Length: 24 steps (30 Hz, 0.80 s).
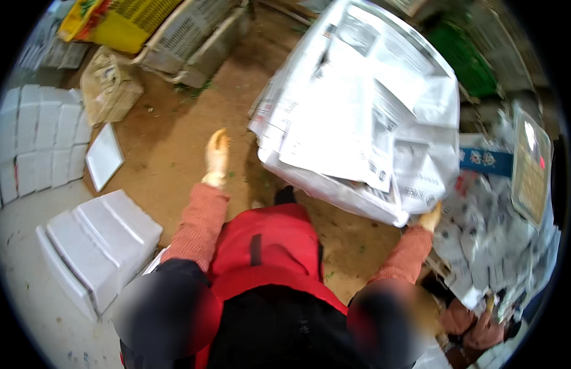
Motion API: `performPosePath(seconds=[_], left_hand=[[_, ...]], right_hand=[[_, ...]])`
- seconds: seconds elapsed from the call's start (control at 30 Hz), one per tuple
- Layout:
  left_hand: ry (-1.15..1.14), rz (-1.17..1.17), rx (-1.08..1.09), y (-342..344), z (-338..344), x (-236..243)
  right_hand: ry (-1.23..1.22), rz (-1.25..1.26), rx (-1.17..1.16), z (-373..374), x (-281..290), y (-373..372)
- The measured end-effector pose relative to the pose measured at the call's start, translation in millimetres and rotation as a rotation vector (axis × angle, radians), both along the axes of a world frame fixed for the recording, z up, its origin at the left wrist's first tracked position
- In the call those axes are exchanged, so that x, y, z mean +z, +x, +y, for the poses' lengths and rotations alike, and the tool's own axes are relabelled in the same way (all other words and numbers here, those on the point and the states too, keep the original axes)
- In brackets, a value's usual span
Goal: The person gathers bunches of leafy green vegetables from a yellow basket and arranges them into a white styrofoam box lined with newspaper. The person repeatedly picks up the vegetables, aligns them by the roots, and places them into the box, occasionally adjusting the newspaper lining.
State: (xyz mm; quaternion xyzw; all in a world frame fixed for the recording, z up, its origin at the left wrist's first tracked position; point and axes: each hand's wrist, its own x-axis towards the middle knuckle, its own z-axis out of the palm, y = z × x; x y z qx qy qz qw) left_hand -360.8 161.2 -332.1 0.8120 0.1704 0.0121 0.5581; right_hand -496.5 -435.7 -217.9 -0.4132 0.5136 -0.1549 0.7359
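Observation:
A large white box [393, 216] stands in front of me to the right, covered over its top with sheets of printed paper [334, 117] like newspaper. At its near right corner is my right hand [430, 218], touching the side. Most of that hand's fingers are hidden, so their grip is unclear. My left hand [217, 158] is held out over the brown floor, left of the box and apart from it. Its fingers are stretched forward, with nothing in them.
White foam boxes [101, 240] stand at the near left, with more stacked white boxes [43, 138] beyond. A white lid [105, 157] leans beside the stack. Crates [190, 40] line the back left. Clear plastic bags [482, 227] and a scale-like panel [531, 166] are at right.

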Motion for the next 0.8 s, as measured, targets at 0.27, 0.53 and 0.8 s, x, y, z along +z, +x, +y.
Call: performPosePath(seconds=[0.27, 0.53, 0.8], left_hand=[[-0.09, 0.223, -0.038, 139.6, -57.4, -49.5], [-0.104, 0.514, -0.211, 183.1, -80.3, -154.1], [0.052, 0.659, -0.541, 244.3, -9.5, -170.5]], right_hand=[[-0.209, 0.072, -0.275, -4.9, -111.3, -102.3], [-0.133, 0.323, -0.381, 102.4, -111.6, -104.4], [0.168, 0.509, -0.45, 376.0, -109.2, -59.5]])
